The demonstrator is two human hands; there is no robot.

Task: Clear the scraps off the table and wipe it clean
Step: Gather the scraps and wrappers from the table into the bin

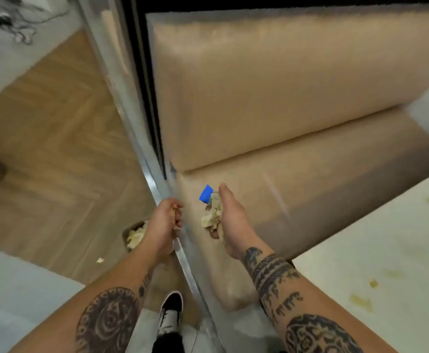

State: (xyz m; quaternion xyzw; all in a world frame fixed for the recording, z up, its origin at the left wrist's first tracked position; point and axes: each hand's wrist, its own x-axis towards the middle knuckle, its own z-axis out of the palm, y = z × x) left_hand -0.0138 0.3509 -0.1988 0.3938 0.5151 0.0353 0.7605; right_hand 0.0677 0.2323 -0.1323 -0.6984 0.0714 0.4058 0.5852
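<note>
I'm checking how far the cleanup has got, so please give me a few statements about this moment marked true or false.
1. The right hand holds pale food scraps and a small blue piece. True.
2. The table is already wiped clean. False: yellowish stains and crumbs still show on it.
3. A container of scraps sits on the floor under the left hand. True.
4. The left hand lies flat and open. False: its fingers are curled, pinching something small and hard to make out.
5. A scrap lies loose on the wooden floor. True.
6. Both hands are over the table. False: they are beside it, near the tan sofa.
</note>
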